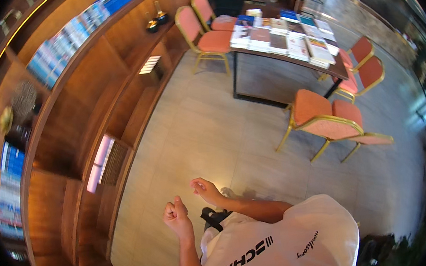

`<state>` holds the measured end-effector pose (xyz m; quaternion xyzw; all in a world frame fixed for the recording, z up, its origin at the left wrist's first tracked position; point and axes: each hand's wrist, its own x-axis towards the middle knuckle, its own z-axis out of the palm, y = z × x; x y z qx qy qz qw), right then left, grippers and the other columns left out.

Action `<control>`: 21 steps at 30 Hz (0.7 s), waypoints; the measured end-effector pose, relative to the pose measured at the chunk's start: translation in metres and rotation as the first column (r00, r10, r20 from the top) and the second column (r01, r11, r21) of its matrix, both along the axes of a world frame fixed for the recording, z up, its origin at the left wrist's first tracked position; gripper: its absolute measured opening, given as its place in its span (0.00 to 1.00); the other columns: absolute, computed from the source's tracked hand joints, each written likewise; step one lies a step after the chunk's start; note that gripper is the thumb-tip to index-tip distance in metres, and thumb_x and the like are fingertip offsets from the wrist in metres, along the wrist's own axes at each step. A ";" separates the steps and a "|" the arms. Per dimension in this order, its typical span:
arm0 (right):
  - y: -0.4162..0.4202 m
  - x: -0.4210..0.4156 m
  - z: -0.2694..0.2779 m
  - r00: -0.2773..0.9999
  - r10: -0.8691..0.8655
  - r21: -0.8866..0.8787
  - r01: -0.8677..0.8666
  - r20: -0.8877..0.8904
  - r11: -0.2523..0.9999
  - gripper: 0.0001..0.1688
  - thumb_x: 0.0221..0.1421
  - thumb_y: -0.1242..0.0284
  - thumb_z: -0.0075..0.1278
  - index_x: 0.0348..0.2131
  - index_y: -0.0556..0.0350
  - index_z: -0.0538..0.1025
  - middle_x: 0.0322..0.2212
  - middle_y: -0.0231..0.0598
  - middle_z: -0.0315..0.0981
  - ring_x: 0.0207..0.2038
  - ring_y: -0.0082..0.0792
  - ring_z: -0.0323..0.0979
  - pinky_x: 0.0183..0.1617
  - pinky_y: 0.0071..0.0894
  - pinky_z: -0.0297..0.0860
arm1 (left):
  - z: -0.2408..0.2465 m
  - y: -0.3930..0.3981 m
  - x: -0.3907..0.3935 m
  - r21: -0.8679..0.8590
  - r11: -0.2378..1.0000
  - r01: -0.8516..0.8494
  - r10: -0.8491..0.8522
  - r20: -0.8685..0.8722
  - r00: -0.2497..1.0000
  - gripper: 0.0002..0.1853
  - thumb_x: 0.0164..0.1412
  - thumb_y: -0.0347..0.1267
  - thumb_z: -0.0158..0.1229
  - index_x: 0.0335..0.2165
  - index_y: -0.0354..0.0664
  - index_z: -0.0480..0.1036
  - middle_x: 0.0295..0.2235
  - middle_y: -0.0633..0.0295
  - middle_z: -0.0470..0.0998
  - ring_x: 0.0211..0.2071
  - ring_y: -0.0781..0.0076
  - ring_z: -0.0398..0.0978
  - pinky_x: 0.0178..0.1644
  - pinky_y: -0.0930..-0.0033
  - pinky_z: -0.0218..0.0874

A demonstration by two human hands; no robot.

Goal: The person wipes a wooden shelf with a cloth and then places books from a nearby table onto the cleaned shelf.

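Observation:
My left hand (176,214) is raised in front of my body, curled into a fist with the thumb on top, and nothing shows in it. Close by on the right, my right hand (207,191) hangs in the air over the tiled floor (197,134), its fingers curled in and no object visible between them. The hands do not touch each other or any furniture. Below them are my white printed shirt (277,242) and a dark shoe (210,216) on the floor.
A wooden bookcase (107,54) curves along the left, with rows of books (69,39) and ornaments. A dark table (290,54) bearing many stacked books (277,42) stands ahead on the right. Around it are orange padded chairs (312,106) with gold frames.

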<state>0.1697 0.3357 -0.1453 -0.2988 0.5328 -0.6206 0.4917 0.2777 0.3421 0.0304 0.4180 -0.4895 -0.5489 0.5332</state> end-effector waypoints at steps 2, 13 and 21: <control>0.002 -0.024 -0.005 0.996 -0.088 0.043 0.087 0.020 0.995 0.13 0.64 0.69 0.44 0.42 0.60 0.71 0.34 0.35 0.73 0.32 0.23 0.72 0.36 0.22 0.70 | -0.008 -0.017 -0.029 0.065 0.990 0.123 -0.123 -0.009 0.992 0.26 0.62 0.27 0.53 0.15 0.50 0.47 0.11 0.74 0.52 0.13 0.87 0.45 0.18 0.76 0.35; -0.054 -0.172 -0.041 0.913 -0.404 0.056 0.402 0.048 0.914 0.15 0.59 0.79 0.44 0.47 0.57 0.69 0.39 0.39 0.72 0.37 0.29 0.74 0.39 0.25 0.71 | -0.056 -0.140 -0.175 0.284 0.816 0.504 -0.491 -0.122 0.863 0.26 0.61 0.27 0.54 0.16 0.51 0.47 0.12 0.76 0.48 0.13 0.86 0.44 0.17 0.75 0.35; -0.096 -0.282 -0.047 0.776 -0.588 0.053 0.593 0.227 0.803 0.16 0.57 0.77 0.48 0.46 0.55 0.69 0.40 0.39 0.72 0.40 0.34 0.74 0.43 0.32 0.71 | -0.075 -0.257 -0.279 0.287 0.688 0.666 -0.667 -0.113 0.737 0.25 0.61 0.28 0.54 0.16 0.51 0.47 0.13 0.76 0.47 0.13 0.85 0.43 0.17 0.74 0.35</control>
